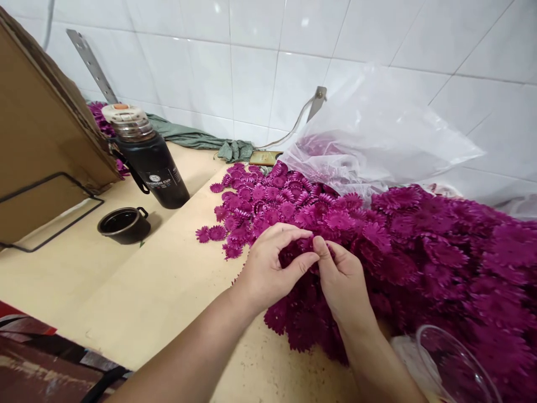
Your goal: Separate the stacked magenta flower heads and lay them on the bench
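Note:
Above a big heap of magenta artificial flower heads [444, 252], my two hands meet at the fingertips. My left hand [272, 263] has its thumb and index finger curved together around a small magenta piece, mostly hidden by the fingers. From the other side, my right hand [342, 274] pinches the same piece between its thumb and bent fingers. It looks like a flower head from the heap. Smaller loose flower heads [258, 193] lie spread on the table behind my left hand.
A black flask [153, 168] and a black cup [125, 224] stand left on the tan table [168, 285]. A cardboard box [46, 112] and black wire frame [54, 243] are beyond them. A clear plastic bag [377, 129] covers the heap's back; a clear round container [453, 364] sits lower right.

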Demonstrator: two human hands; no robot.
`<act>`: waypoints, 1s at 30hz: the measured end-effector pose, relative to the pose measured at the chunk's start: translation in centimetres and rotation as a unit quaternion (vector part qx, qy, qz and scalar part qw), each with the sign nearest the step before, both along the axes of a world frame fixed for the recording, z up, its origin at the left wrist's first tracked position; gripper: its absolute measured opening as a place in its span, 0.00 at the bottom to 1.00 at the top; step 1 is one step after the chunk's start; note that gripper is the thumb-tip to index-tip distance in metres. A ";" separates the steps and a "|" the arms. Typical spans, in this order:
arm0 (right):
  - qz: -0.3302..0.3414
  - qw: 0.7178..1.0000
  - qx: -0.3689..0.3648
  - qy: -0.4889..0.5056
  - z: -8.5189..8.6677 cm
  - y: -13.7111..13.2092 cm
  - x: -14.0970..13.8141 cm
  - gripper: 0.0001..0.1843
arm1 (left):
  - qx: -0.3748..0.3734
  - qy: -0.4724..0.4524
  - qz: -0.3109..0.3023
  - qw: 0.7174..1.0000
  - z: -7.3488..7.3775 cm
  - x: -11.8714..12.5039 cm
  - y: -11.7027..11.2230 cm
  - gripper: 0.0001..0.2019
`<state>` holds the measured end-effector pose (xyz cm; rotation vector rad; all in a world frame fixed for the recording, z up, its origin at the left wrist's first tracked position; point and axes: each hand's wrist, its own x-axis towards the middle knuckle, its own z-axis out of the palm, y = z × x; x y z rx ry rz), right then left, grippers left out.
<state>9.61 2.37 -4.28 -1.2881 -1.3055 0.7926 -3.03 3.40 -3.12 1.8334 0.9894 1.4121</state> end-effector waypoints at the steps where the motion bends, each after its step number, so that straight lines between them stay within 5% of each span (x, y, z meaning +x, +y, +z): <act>1: 0.009 1.000 0.005 -0.002 0.0 0.0 -0.1 0.24 | -0.010 -0.005 -0.004 1.000 0.0 0.1 0.0 0.09; 6: 0.077 0.996 0.047 -0.022 0.2 -0.5 -0.8 0.18 | -0.113 -0.126 -0.008 0.986 0.1 0.1 0.0 0.03; 10: 0.132 0.986 0.063 -0.084 0.7 -1.1 -1.0 0.06 | -0.227 -0.299 0.018 0.926 0.3 -0.7 0.5 0.03; 15: 0.132 0.983 0.081 -0.095 1.0 -1.1 -1.0 0.03 | -0.217 -0.398 0.113 0.884 0.4 -2.2 1.9 0.05; 22: 0.048 0.998 0.032 -0.017 1.1 -0.6 -0.3 0.09 | -0.097 -0.125 0.168 0.973 -0.6 -1.7 1.8 0.20; 30: 0.020 1.000 -0.001 0.005 -0.2 -0.1 0.4 0.23 | -0.028 0.031 0.194 0.980 -0.8 -1.7 1.4 0.12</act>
